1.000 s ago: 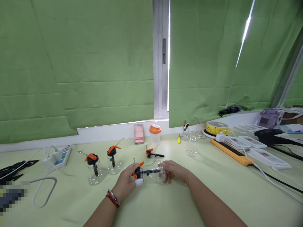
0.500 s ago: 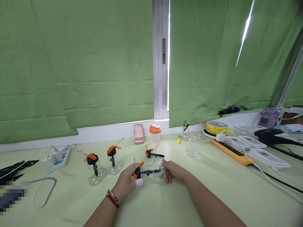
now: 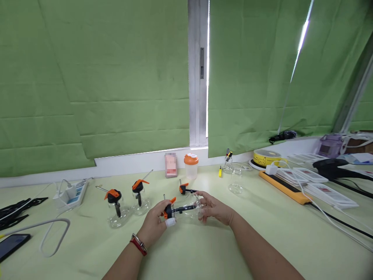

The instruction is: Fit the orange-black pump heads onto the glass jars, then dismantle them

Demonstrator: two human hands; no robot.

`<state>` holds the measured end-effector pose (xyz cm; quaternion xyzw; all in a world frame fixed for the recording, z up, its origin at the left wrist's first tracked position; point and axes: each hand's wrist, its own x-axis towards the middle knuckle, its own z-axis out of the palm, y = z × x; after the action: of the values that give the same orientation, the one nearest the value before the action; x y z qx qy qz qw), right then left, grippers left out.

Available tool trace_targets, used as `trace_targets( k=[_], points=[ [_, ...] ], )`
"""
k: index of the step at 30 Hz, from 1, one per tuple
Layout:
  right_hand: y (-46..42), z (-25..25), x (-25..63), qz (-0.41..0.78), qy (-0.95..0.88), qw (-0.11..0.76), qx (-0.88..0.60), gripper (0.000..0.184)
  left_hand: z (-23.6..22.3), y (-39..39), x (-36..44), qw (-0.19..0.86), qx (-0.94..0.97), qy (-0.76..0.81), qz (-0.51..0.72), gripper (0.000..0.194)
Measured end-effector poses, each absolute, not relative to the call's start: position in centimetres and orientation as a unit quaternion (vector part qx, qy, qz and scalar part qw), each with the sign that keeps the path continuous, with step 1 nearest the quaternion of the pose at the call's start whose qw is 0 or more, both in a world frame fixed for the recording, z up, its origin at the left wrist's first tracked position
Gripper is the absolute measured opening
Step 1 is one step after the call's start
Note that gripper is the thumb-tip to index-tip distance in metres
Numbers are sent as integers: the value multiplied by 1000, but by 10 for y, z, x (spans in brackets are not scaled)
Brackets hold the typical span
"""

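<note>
In the head view, a clear bottle [image 3: 188,212] lies sideways between my hands, a black tube showing inside. My left hand [image 3: 157,219], with white tape on its thumb, is closed around the bottle's black-and-orange top [image 3: 168,210], which has a thin metal rod. Around the bottle's base, at the other end, my right hand [image 3: 214,209] has its fingers curved. Just behind lies a loose black-and-orange top [image 3: 183,189], its black tube partly covered by my right fingers. To the left stand two similar bottles, one nearer [image 3: 116,216] and one farther [image 3: 139,204], with metal rods angled upward.
A clear glass container [image 3: 235,188] stands right of my hands. Behind are an orange-lidded cup [image 3: 191,167], a pink box [image 3: 171,165] and a small yellow tool [image 3: 220,171]. A white power strip [image 3: 72,196] and phone [image 3: 13,245] lie left, an orange power strip [image 3: 284,188] right.
My right hand has shifted slightly up and toward the left on the bottle's base, its fingers spread further around it. The bottle has tilted a little, its base end rising.
</note>
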<state>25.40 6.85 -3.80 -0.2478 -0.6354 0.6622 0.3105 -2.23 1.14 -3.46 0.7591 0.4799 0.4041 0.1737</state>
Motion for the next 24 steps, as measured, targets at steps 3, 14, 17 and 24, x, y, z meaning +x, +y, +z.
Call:
trace_targets(
  k=[3,14,17,24],
  points=[
    [70,-40,254,662,-636,307,-251,67,-33,10,-21,176,761,475,406,41],
    [71,-44,248,660,-632,278,-296,53,-37,13,-22,176,759,484,399,44],
    [72,-47,246,657,-630,278,-308,55,-38,13,-22,175,762,479,399,43],
    [76,-51,245,644,-639,264,-329,62,-39,13,-23,181,762,480,396,44]
  ],
)
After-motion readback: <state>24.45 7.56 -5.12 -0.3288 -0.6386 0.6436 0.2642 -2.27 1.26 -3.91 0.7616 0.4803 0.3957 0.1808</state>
